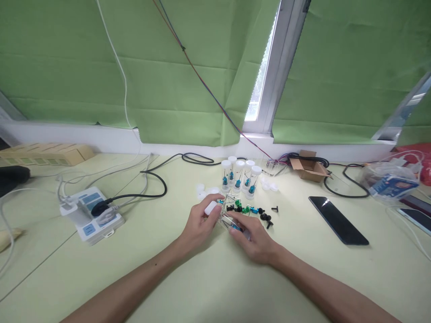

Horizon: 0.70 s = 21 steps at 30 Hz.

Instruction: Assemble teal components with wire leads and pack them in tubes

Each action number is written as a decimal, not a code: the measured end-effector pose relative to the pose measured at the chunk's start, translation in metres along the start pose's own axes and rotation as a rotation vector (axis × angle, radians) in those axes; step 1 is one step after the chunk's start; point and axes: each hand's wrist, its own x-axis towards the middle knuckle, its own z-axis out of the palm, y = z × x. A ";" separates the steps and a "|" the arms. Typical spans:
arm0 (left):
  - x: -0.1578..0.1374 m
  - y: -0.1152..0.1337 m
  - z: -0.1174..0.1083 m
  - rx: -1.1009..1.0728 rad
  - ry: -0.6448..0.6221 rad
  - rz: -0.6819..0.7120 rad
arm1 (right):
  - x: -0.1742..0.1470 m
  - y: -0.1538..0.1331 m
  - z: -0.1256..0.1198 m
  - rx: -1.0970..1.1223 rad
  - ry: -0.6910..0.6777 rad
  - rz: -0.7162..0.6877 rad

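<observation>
Left hand point(201, 218) pinches a white cap point(211, 207); right hand point(252, 234) grips a clear vial point(235, 226), nearer than the capped vials point(238, 178). Held vial: probably light, stiff, slippery plastic; best held round its side wall.

"What do the hands conceal?"
"The left hand point(202, 220) partly covers a white cap point(211, 207); the right hand point(254, 237) hides part of a blue fitting point(236, 228), too small to identify."
"And the edges?"
"The left edge cuts off a black object point(13, 179); the right crops a smartphone point(415, 220). Print on the blue packet point(390, 186) is too blurred to read."
</observation>
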 end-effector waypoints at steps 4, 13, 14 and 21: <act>0.000 0.000 0.001 0.075 0.060 0.036 | 0.000 0.000 0.000 0.011 -0.002 -0.002; -0.003 0.005 0.002 0.181 0.150 0.083 | 0.001 -0.005 0.001 0.012 -0.014 0.003; -0.003 0.005 0.002 0.186 0.157 0.086 | 0.001 -0.005 0.002 0.016 -0.016 0.005; -0.004 0.005 0.003 0.234 0.184 0.102 | 0.001 -0.008 0.003 0.043 -0.033 0.022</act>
